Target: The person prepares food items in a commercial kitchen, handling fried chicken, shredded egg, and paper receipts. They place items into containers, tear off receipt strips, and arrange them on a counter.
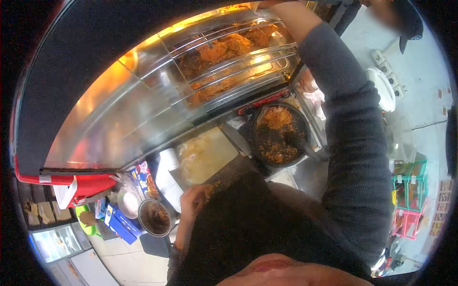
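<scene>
My right arm stretches up to a lit food warmer (154, 93). My right hand (264, 5) is at its upper right, cut by the picture's edge, so its grip is hidden. Browned, fried pieces of food (238, 43) lie on metal wire racks (247, 73) inside. My left hand (193, 200) is low by my dark top, beside a wet, pale cutting board (207, 152). Its fingers are curled, and whether they hold anything is unclear. A wide-bladed knife (235, 138) lies at the board's right edge. Right of it, a round black pan (263, 137) contains orange-brown fried food.
A metal pot (155, 217) with brown contents stands left of my left hand, near blue boxes (121, 223) and a plastic bag (127, 200). Another person (388, 16) is at the upper right. Green and pink baskets (409, 189) are at the right.
</scene>
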Demonstrator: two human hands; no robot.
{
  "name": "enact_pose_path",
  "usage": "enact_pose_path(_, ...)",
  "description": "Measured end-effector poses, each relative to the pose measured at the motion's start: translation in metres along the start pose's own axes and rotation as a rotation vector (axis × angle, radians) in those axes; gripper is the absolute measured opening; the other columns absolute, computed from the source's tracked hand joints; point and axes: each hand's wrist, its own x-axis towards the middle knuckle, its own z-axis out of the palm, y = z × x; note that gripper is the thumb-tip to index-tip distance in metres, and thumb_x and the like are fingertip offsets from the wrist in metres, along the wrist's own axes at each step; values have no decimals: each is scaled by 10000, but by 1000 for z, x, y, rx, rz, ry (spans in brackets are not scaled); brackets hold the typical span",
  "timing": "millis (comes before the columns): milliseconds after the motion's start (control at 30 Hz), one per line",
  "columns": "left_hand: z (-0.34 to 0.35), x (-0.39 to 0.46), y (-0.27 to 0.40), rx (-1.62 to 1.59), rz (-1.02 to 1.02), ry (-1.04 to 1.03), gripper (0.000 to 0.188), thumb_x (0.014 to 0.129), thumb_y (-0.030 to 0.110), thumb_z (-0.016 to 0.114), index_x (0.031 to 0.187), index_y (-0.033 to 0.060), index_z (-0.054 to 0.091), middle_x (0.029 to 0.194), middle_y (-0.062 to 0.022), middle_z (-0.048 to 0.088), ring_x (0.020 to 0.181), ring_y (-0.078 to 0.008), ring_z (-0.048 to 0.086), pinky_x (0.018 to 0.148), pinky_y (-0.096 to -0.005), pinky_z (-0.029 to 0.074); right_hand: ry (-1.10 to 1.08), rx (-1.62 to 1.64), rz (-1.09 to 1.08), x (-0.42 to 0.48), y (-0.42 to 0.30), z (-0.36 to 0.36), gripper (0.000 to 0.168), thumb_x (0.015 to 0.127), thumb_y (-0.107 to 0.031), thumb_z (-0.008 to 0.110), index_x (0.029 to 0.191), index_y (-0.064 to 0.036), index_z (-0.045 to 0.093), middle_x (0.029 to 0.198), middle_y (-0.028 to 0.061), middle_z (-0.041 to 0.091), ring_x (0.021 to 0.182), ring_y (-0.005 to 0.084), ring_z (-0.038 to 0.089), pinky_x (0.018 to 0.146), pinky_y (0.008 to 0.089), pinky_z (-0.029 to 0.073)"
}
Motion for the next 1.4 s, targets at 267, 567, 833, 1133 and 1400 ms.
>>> enact_pose_path(267,32,15,-28,7,71,-121,291,819,42,520,1082,66,641,968,-51,646,719,-146,568,649,-247,466,-28,25,-45,27,5,24,418,913,-379,435,1223,-110,514,1119,155,559,1053,274,536,878,398,435)
enact_pose_path(567,40,0,-24,114,0,-70,349,795,37,528,1127,77,625,1036,-104,646,873,-229,627,774,-304,501,-37,14,-43,27,16,33,398,909,-376,449,1193,-113,545,1043,157,594,973,296,574,825,400,460)
enact_pose_path(833,29,5,-4,163,-54,-102,333,794,34,538,1112,71,627,1045,-108,640,837,-216,628,728,-298,512,-15,25,-19,18,28,40,382,906,-373,461,1166,-115,572,976,157,626,903,314,607,779,402,483)
enact_pose_path(1133,43,-10,-15,-217,-255,-69,412,754,42,602,1159,122,600,985,-135,632,846,-295,623,742,-375,497,147,78,-18,-7,36,33,366,903,-370,475,1136,-118,603,900,159,661,823,335,644,726,405,508)
enact_pose_path(1400,24,-31,-12,146,193,-19,407,703,26,611,1102,104,595,985,-142,619,903,-351,597,783,-427,478,923,428,-498,-62,9,16,452,675,-27,653,1119,-106,613,988,159,644,941,300,630,795,355,519)
